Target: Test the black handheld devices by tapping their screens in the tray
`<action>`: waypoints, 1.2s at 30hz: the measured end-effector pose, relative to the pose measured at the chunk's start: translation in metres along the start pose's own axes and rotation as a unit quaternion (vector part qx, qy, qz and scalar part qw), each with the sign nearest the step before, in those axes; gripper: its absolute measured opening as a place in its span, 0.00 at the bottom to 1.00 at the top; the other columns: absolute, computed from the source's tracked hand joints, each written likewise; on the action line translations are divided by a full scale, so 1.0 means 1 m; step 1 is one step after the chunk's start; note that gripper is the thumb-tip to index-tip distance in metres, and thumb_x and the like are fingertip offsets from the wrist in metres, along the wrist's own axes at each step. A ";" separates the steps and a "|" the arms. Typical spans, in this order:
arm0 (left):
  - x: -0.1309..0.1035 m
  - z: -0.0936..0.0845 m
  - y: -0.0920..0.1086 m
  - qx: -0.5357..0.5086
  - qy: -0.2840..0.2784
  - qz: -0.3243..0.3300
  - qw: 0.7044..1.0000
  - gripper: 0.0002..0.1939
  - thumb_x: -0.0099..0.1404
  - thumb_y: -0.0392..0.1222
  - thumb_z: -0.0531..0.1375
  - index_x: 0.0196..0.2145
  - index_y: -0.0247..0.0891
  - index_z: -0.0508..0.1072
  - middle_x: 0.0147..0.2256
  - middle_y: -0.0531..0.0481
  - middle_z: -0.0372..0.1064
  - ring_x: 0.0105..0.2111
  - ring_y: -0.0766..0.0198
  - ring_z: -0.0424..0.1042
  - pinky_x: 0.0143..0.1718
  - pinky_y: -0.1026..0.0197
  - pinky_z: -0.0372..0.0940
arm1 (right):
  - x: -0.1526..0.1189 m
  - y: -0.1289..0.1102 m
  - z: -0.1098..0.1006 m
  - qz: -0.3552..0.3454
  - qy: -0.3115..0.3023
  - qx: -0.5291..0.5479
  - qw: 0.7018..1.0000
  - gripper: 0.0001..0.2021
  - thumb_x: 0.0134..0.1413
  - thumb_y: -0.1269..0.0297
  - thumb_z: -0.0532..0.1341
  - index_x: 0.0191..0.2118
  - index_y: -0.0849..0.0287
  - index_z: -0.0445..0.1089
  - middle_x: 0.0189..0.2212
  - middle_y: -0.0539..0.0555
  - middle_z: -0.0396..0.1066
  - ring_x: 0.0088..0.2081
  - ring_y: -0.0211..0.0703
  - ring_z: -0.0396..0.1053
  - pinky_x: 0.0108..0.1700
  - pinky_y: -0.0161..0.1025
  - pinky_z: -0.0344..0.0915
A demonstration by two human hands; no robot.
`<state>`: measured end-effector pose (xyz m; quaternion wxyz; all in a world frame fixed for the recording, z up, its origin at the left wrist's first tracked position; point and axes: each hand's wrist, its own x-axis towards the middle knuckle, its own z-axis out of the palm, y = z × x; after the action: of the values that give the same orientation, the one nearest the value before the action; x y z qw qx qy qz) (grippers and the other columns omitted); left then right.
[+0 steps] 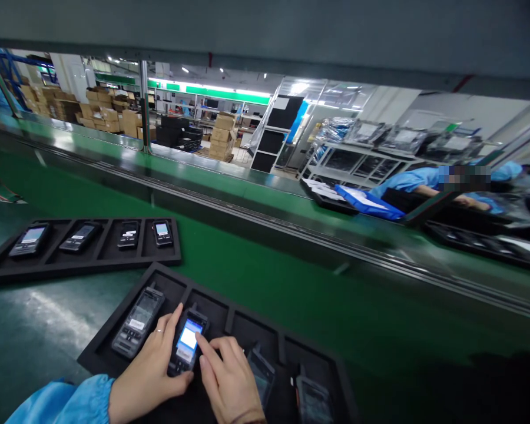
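A black compartment tray (154,272) holds several handheld devices. In its second compartment lies a device with a lit screen (189,338). My left hand (152,374) grips this device by its sides, thumb at the lower right edge and fingers along the left. My right hand (232,374) touches the lit screen with the index finger, its other fingers curled with nothing visible in them. A dark-screened device (139,321) rests in the compartment to the left. Further right are another dark device (261,374), partly behind my right hand, and one more (313,400) at the lower right.
A second black tray (136,262) with several devices stands at the left on the green bench. Behind runs a green conveyor (247,247) with a metal rail. Across it, a person in blue sleeves (406,179) works beside a blue tray (371,203).
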<state>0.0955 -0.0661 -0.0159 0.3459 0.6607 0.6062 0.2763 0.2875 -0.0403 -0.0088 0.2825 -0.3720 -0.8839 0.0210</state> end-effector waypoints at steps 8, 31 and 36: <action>0.004 -0.003 -0.008 -0.070 -0.006 -0.026 0.997 0.35 0.66 0.43 0.50 0.66 0.47 0.37 0.61 0.43 0.45 0.60 0.53 0.52 0.63 0.45 0.49 | -0.003 -0.002 0.005 -0.020 -0.049 -0.040 0.998 0.19 0.59 0.67 0.56 0.56 0.53 0.62 0.30 0.50 0.64 0.32 0.44 0.64 0.33 0.39 0.63; 0.009 0.002 -0.020 -0.209 0.075 -0.072 0.972 0.25 0.67 0.47 0.48 0.61 0.43 0.54 0.49 0.46 0.59 0.44 0.60 0.63 0.56 0.53 0.55 | 0.007 0.007 -0.025 0.336 0.188 0.407 0.828 0.21 0.63 0.52 0.50 0.58 0.53 0.62 0.32 0.51 0.72 0.36 0.43 0.71 0.43 0.43 0.70; 0.011 -0.001 -0.017 -0.188 0.053 -0.063 0.979 0.27 0.62 0.49 0.52 0.58 0.41 0.58 0.46 0.46 0.62 0.41 0.59 0.65 0.52 0.54 0.60 | -0.021 0.036 -0.117 0.431 0.350 0.430 0.712 0.25 0.53 0.48 0.57 0.54 0.52 0.64 0.37 0.52 0.73 0.44 0.51 0.71 0.52 0.51 0.66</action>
<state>0.0858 -0.0551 -0.0292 0.4480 0.5282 0.6014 0.3982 0.3826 -0.0491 0.0703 0.6615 -0.5319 -0.3607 0.3864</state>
